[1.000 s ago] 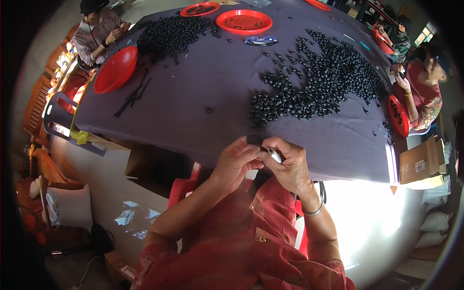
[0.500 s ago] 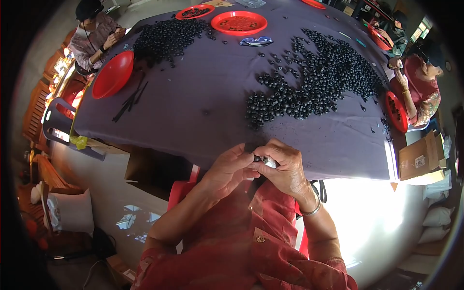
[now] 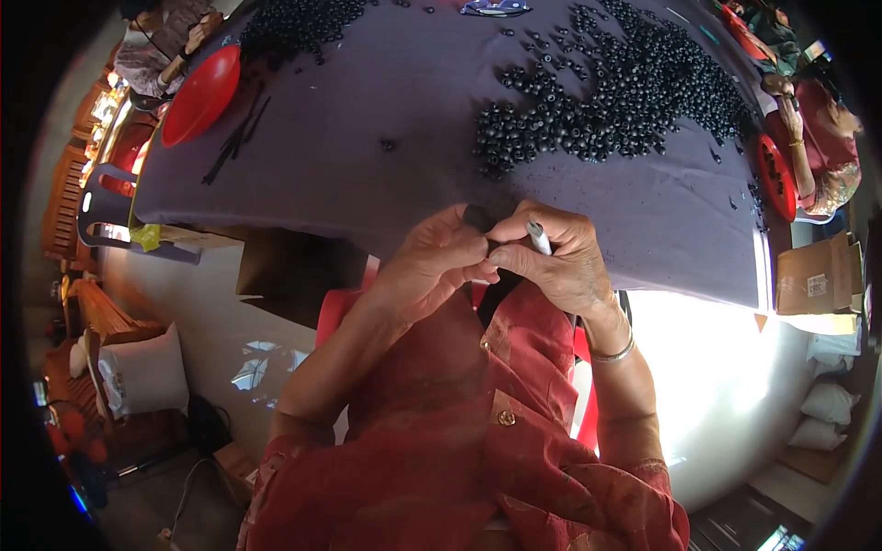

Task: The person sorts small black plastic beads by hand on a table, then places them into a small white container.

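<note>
My left hand [image 3: 430, 266] and my right hand [image 3: 565, 262] meet just off the table's near edge, thumbs and fingers pinched together. Between the left fingertips sits a small dark round piece [image 3: 493, 246], mostly covered by fingers. Black material [image 3: 477, 218] wraps or covers the tip of a left finger. My right hand also keeps hold of a slim tool with a white handle [image 3: 539, 239]; its end sticks up between thumb and fingers, and the rest is hidden. Beyond the hands spreads a large heap of small black round pieces [image 3: 597, 115], several showing pale spots.
A dark cloth covers the table [image 3: 349, 184]. At left stand a red bowl [image 3: 200, 96], dark thin sticks [image 3: 237, 133] and another black heap [image 3: 299, 32]. Blue-framed glasses [image 3: 496, 7] lie far off. Two people sit at the sides; a cardboard box [image 3: 818, 275] stands right.
The right hand has turned, so the white tool now points up, away from the dark piece. The view has tipped downward, and the far red plates have left it.
</note>
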`<state>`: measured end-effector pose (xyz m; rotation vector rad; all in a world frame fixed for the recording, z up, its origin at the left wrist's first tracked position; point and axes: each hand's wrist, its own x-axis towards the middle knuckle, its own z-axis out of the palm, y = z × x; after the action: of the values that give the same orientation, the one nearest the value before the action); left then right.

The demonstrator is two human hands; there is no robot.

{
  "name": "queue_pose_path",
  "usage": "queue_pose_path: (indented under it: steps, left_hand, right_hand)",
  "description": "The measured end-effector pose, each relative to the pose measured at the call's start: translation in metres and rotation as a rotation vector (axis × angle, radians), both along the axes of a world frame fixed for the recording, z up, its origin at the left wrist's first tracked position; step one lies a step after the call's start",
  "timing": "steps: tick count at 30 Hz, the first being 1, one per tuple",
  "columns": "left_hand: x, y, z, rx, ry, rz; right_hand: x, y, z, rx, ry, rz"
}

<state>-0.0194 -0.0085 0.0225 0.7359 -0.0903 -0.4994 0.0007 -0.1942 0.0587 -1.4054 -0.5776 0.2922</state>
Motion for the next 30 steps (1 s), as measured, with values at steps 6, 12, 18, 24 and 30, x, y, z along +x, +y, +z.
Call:
queue_pose_path:
  steps: [6, 12, 18, 24, 30]
  left_hand:
    - [-0.003, 0.0, -0.002, -0.066, -0.004, -0.011]
    - [-0.003, 0.003, 0.005, -0.156, -0.051, 0.031]
    - [-0.005, -0.001, 0.014, -0.132, -0.063, 0.112]
    - [-0.006, -0.001, 0.01, -0.138, -0.113, 0.129]
    - [-0.005, -0.002, 0.01, -0.165, -0.092, 0.097]
  right_hand:
    - [-0.004, 0.002, 0.005, 0.12, 0.195, -0.033]
    - [0.0, -0.013, 0.007, -0.281, -0.317, -0.225]
    - [-0.007, -0.004, 0.007, -0.396, -0.554, -0.225]
    - [-0.009, 0.006, 0.009, -0.462, -0.77, -0.343]
    - [-0.008, 0.004, 0.007, -0.454, -0.748, -0.334]
